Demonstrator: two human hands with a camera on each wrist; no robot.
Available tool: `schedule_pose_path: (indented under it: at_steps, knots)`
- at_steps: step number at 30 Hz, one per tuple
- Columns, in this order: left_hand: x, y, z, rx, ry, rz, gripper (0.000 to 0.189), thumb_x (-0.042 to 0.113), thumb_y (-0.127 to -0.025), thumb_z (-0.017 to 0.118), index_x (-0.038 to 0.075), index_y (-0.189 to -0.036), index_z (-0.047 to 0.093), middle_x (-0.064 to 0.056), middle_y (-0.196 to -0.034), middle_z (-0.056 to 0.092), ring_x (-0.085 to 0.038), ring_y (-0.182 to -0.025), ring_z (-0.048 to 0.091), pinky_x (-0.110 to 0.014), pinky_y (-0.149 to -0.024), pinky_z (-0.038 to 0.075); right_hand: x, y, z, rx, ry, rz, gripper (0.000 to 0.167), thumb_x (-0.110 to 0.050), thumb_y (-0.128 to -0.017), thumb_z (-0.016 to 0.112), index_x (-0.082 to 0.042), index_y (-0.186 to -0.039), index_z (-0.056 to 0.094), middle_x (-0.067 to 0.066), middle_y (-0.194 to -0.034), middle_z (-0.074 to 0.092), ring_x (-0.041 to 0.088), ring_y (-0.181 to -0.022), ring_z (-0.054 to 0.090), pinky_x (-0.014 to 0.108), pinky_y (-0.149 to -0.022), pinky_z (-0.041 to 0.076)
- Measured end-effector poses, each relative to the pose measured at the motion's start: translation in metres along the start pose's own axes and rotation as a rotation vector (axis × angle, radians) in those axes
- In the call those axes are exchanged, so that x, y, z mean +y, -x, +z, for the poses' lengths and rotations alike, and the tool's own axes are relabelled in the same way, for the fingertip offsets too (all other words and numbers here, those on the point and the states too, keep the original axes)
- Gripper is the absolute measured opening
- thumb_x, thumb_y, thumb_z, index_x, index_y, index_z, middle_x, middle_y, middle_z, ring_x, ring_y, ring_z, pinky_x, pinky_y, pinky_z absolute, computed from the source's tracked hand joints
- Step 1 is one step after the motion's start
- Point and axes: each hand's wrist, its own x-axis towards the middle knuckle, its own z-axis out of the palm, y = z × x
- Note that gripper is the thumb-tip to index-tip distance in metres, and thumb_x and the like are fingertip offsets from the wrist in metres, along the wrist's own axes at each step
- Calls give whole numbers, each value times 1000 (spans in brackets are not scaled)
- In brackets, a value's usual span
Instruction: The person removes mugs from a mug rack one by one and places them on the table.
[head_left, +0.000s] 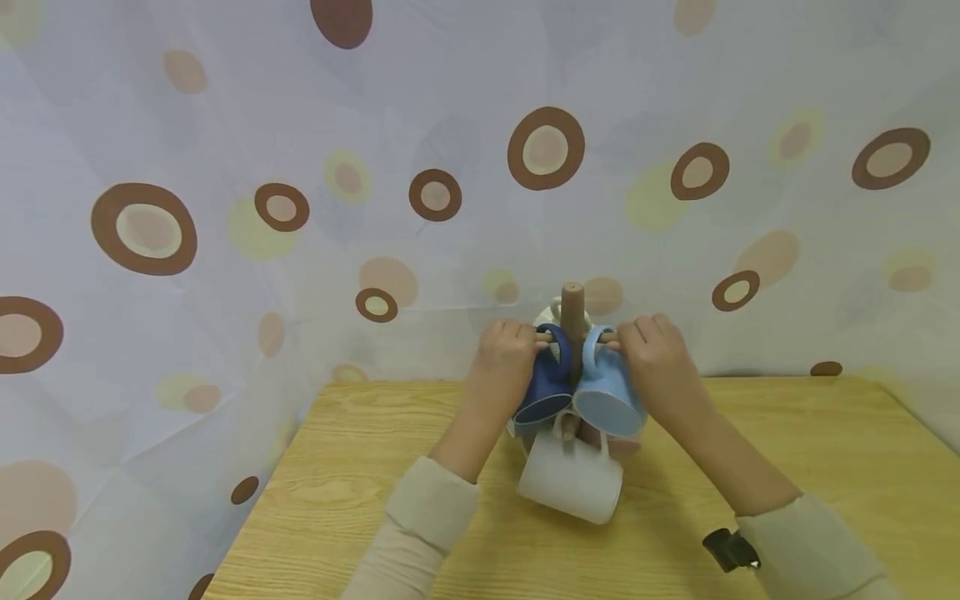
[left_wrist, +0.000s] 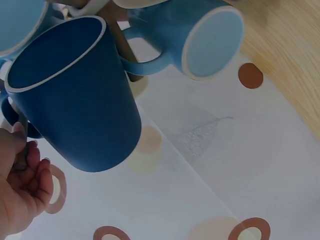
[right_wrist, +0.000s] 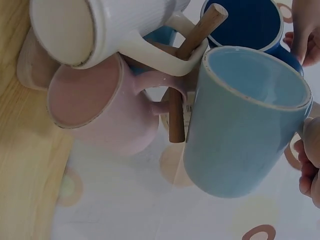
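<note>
Behind the left grip [head_left: 501, 358] and right grip [head_left: 658, 362] spreads a pale, creased backdrop [head_left: 465, 83] with brown rings; beneath them lies the wood-grain surface [head_left: 352, 483]. Between them rises a wooden mug stand [head_left: 573, 312]. A white mug [head_left: 570, 479] hangs below both; the left grip is clamped on a peg [left_wrist: 21, 160] bearing a dark blue mug [head_left: 544, 383], the right on a peg [head_left: 608, 337] bearing a light blue mug [head_left: 611, 385].

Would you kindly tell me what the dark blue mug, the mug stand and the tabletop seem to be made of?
Dark blue mug: probably glazed ceramic, smooth and low-sheen, with a pale edge at the mouth.
Mug stand: likely wood, its brown surface dull and faintly streaked.
Tabletop: wood or wood-look laminate, judging by its yellowish grain.
</note>
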Motion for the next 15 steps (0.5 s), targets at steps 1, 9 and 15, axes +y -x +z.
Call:
schedule_pose_path:
  at_steps: [1,9,15]
  knots:
    - [2,-1,-1,-1,-2,-4,26,33,-82,62,8,-77,64,-2,-72,63,-17,-70,58,-25,-68,44,2,0,0,-4,-5,3,50,-30,-98,29,9,-78,53,18,-67,51,30,-61,43,38,-56,41]
    - [15,-4,-7,-49,-75,-35,25,34,-81,64,10,-79,66,0,-72,63,-13,-70,57,-22,-66,42,16,-1,1,-13,-17,-31,49,-29,-98,29,9,-78,53,18,-66,50,30,-60,42,37,-54,40]
    - [13,-3,-4,-21,-89,-40,25,35,-79,64,10,-78,65,0,-71,62,-14,-68,55,-22,-64,42,21,-2,3,-36,19,-95,51,-29,-100,26,9,-78,52,17,-66,51,29,-59,44,36,-52,41]
